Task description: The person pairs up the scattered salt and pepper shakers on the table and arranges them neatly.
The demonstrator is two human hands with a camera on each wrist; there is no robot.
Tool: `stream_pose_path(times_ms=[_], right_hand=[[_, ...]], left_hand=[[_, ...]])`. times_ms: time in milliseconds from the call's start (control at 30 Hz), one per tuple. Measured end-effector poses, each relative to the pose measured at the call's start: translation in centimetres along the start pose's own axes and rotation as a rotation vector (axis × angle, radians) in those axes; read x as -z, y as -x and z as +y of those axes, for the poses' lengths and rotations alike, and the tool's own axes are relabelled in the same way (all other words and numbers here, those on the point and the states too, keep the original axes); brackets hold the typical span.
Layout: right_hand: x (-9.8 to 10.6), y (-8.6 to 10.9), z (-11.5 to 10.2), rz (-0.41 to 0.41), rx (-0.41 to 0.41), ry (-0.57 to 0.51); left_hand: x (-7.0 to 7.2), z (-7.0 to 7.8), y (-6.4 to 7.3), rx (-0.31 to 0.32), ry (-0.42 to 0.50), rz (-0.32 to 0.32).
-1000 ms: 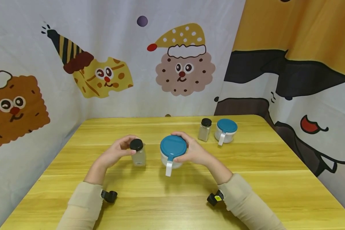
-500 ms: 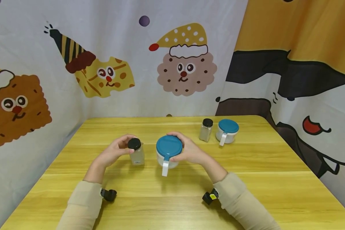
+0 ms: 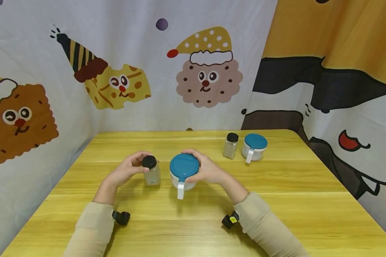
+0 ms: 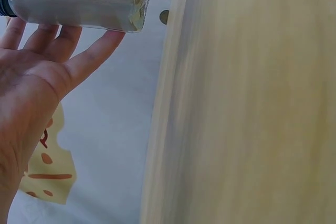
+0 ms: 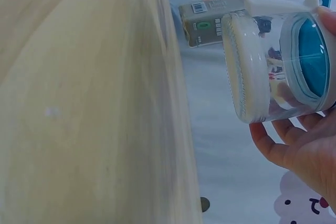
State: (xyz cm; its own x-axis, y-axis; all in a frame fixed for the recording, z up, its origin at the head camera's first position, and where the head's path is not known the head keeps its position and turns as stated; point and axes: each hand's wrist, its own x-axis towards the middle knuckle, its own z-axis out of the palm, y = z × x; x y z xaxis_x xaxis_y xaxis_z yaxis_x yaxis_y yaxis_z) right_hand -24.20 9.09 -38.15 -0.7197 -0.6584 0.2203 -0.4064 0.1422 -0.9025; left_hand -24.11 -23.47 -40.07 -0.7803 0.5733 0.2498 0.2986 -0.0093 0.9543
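Observation:
My left hand (image 3: pixel 128 169) grips a clear, square-sided spice jar (image 3: pixel 152 176) with a black lid, thumb at the lid and fingers behind. In the left wrist view the jar (image 4: pixel 79 1) shows a label and grey-white contents. My right hand (image 3: pixel 206 169) holds a clear jar with a blue lid (image 3: pixel 184 165) from its right side; its white handle (image 3: pixel 181 190) points toward me. The right wrist view shows this handled jar (image 5: pixel 273 72) lifted above the table's level, see-through, with a pale base. Side by side, the two held jars have a small gap between them in the head view.
At the back right of the wooden table (image 3: pixel 193 228) stand a second black-lidded spice jar (image 3: pixel 230 148) and another blue-lidded handled jar (image 3: pixel 254 147), close together. A printed cartoon curtain (image 3: pixel 128 43) hangs behind the table and along its sides.
My right hand has moved left with the blue-lidded jar, closer to the spice jar. The left hand has shifted only slightly left; the two jars at the back stand where they were.

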Motion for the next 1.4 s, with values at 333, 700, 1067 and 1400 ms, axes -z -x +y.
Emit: stream_pose_path(times_ms=[333, 700, 1067, 1400], right_hand=[[-0.7, -0.5, -0.4, -0.05, -0.012, -0.015], [-1.1, -1.3, 1.2, -0.078, 0.006, -0.04], [-1.5, -1.8, 1.7, -0.107, -0.017, -0.043], [-1.6, -1.4, -0.8, -0.138, -0.027, -0.075]], left_hand=[[0.2, 0.0, 0.0, 0.009, -0.002, -0.005], [0.5, -0.3, 0.2, 0.013, 0.005, -0.029], [0.7, -0.4, 0.3, 0.016, 0.02, -0.052], [0.8, -0.5, 0.4, 0.016, 0.023, -0.054]])
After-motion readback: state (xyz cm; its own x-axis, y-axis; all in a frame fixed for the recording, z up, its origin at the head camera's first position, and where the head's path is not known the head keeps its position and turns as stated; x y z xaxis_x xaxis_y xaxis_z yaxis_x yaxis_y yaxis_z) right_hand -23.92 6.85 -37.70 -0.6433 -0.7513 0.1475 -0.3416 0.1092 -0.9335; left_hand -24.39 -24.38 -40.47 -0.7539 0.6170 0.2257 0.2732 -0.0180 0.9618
